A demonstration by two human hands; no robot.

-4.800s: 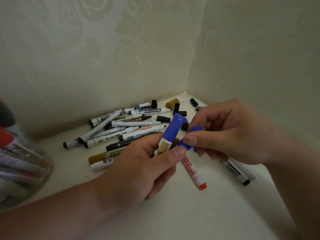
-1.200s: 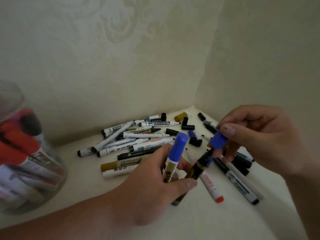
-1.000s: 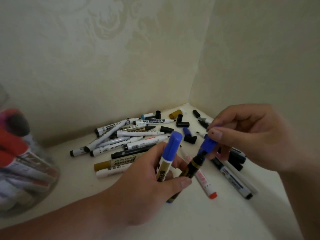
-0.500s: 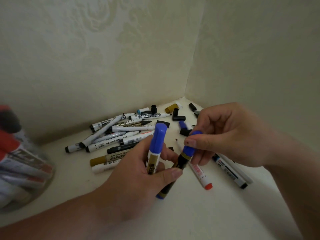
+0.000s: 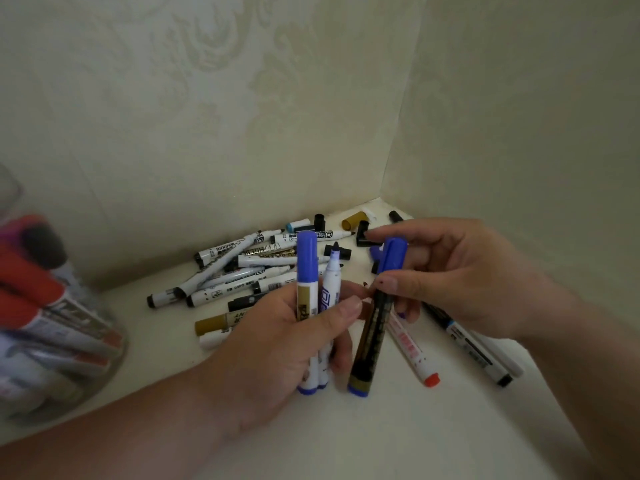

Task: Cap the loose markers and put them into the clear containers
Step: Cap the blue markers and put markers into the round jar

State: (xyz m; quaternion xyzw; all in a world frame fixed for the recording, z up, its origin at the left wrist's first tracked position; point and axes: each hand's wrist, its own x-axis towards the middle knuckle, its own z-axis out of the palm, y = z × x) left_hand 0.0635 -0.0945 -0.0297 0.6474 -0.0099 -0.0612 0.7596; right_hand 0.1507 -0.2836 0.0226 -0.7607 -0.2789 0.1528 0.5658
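My left hand grips two markers upright: a blue-capped marker with a gold label and, beside it, an uncapped white marker with its dark tip up. My right hand pinches a dark gold-lettered marker just below its blue cap, which sits on the marker. That marker leans against my left fingers. A pile of loose markers and caps lies in the corner behind the hands. The clear container holding red-capped markers stands at the far left, blurred.
A white marker with a red end lies under my right hand, and two black-ended markers lie to its right. Loose black and gold caps sit near the corner. Two walls close in the back and right sides.
My right hand has pushed the blue cap down onto the dark marker and now holds that marker. An uncapped white marker now shows in my left hand beside the blue-capped one.
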